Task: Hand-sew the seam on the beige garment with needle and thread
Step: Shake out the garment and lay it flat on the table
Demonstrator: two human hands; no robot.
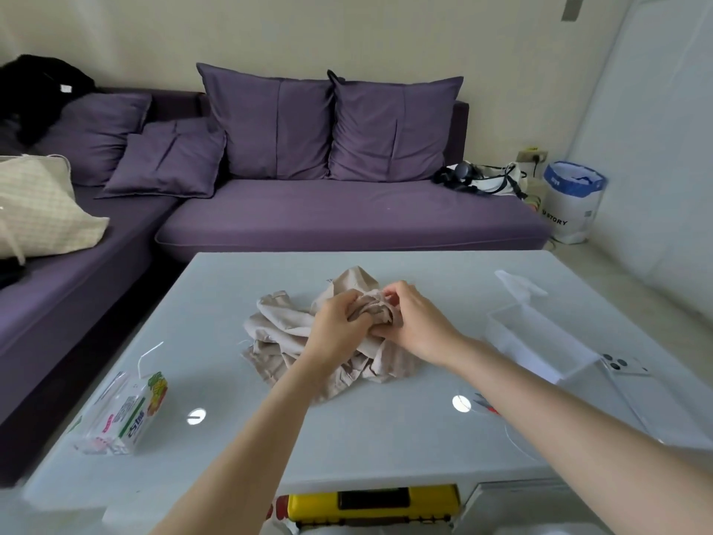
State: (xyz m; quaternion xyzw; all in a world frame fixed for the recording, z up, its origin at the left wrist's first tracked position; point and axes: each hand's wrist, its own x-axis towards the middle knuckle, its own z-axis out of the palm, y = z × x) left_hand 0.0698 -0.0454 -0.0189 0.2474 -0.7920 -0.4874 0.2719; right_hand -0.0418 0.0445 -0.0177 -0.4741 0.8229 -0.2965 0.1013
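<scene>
1. On the white table (386, 438), far left, lies a clear plastic packet (123, 415).
2. Mid-table, my left hand (339, 322) grips a bunched fold of the beige garment (281, 334).
3. My right hand (414, 322) pinches the same fold, fingers curled.
4. Further right sit a clear box (540, 341) and a phone (625, 366).

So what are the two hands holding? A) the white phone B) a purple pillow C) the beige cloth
C: the left hand and the right hand both grip the bunched beige garment, which lies on the table.
</scene>
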